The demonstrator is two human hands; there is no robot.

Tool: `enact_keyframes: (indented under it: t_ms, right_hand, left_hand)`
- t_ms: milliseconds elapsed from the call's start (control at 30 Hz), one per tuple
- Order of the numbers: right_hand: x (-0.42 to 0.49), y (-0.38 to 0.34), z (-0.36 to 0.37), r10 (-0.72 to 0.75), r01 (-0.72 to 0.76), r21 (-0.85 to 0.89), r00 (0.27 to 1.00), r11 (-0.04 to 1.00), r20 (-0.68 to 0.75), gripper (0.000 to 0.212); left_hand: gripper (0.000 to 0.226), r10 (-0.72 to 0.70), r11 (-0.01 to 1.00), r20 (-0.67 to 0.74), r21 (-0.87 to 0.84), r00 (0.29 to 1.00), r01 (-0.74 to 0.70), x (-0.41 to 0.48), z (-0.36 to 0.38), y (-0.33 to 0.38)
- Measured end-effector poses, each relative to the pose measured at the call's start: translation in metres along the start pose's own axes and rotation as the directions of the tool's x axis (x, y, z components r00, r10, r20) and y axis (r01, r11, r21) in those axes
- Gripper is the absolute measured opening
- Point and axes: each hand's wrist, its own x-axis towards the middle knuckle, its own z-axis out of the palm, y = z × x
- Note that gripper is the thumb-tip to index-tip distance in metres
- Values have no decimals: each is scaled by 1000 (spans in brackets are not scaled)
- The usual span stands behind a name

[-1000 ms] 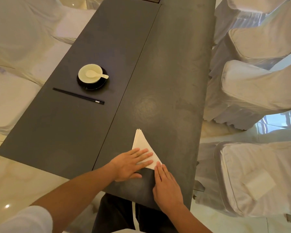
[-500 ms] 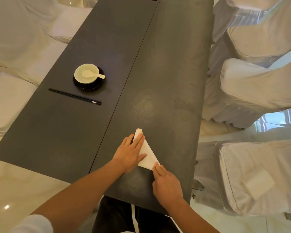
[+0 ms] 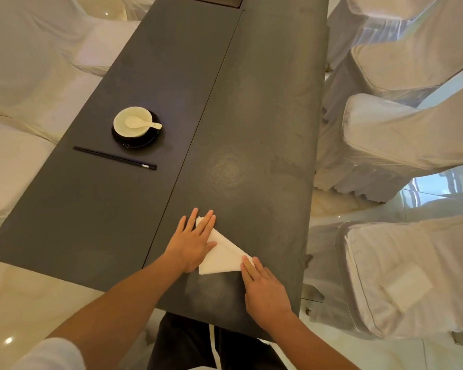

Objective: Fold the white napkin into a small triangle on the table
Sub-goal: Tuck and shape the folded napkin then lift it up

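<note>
The white napkin (image 3: 222, 256) lies folded into a small triangle on the dark table (image 3: 251, 129), near its front edge. My left hand (image 3: 193, 241) rests flat on the napkin's left side, fingers spread and reaching its far tip. My right hand (image 3: 265, 289) lies flat beside it, with the fingertips pressing the napkin's near right corner. Neither hand grips the cloth. The left part of the napkin is hidden under my left hand.
A pale bowl with a spoon (image 3: 134, 124) sits on a black saucer at the table's left, with black chopsticks (image 3: 115, 158) just in front of it. White-covered chairs (image 3: 398, 134) line the right side and more stand on the left (image 3: 24, 62).
My left hand has slid forward along the napkin, from its near part up to the far tip. My right hand has kept its fingertips on the near right corner.
</note>
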Motion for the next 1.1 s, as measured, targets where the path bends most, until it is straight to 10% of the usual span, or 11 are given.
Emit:
enact_keyframes:
  t_ms: [633,933,1100]
  right_hand:
    - [49,-1,-39,19,-25,-220,999,975,-31,66]
    - [56,-7,-41,64,-97,-160,978,982,-197,37]
    - [54,-9,-37,126,-153,-155,977,976,-175,46]
  left_hand:
    - [75,-244,958,-19,-161,970,238,-72,53,39]
    - [40,-322,913,-197,-323,926,249,-63,27,27]
    - [28,-365,870,-69,-382,929,313,-50,17,26]
